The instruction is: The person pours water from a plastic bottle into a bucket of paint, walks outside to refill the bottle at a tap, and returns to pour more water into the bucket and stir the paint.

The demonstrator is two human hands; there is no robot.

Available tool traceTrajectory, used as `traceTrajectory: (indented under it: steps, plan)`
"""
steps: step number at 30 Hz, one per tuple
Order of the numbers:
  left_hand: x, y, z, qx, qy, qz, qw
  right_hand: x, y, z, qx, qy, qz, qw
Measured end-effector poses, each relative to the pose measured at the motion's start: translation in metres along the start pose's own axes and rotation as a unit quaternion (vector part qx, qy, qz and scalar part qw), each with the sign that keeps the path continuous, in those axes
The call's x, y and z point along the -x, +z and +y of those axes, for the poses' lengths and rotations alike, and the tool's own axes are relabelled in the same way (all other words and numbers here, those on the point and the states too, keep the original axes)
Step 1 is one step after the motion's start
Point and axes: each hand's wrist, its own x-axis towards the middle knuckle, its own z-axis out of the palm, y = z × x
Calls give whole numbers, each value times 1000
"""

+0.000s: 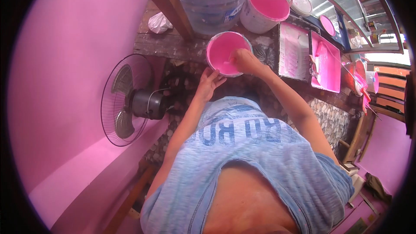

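A bucket of pink paint (pixel 211 47) stands at the near edge of a dark wooden bench. My left hand (pixel 209 85) grips its near rim, with the thumb at the top and the fingers against the outer wall. My right hand (pixel 248 62) reaches over the right side into the bucket, its fingers closed. Something small and pink shows at those fingertips, low in the bucket, but its kind is unclear. A black plastic bag (pixel 265 53) lies just right of the bucket. Behind it stands a larger white bucket (pixel 256 19), coated pink inside, with its handle up.
Two paint trays, one whitish (pixel 294 52) and one pink (pixel 331 67), lie to the right. A large water bottle (pixel 208 4) and a wooden post (pixel 167 4) stand behind. At left is a fan (pixel 147 104) by the pink wall (pixel 73 60). Paint-smeared containers (pixel 372 81) sit far right.
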Motion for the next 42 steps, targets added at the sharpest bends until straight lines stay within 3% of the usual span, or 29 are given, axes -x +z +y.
traceTrajectory:
  steps: [7,14,18,24,31,37,40,42]
  plan:
    - [4,6,4,8,-11,3,1000,10,-47,-33,-85,-17,39,995]
    - [9,21,6,12,-19,23,999,9,-82,-35,-87,144,121,978]
    - [5,18,-1,9,-10,15,1000,6,-85,-22,-87,166,120,975]
    - [4,23,1,9,4,27,1000,-6,-77,-24,-16,102,108,989]
    - [1,22,-2,-10,-3,46,999,-27,-64,-32,112,42,42,992]
    - [-2,20,-7,-41,-16,42,998,-53,-58,-42,177,-119,-91,973]
    - [-7,19,-11,-60,1,54,997,-66,-67,-61,175,-120,-152,965]
    - [-8,18,-12,-61,10,60,996,-72,-72,-68,164,-56,-185,967]
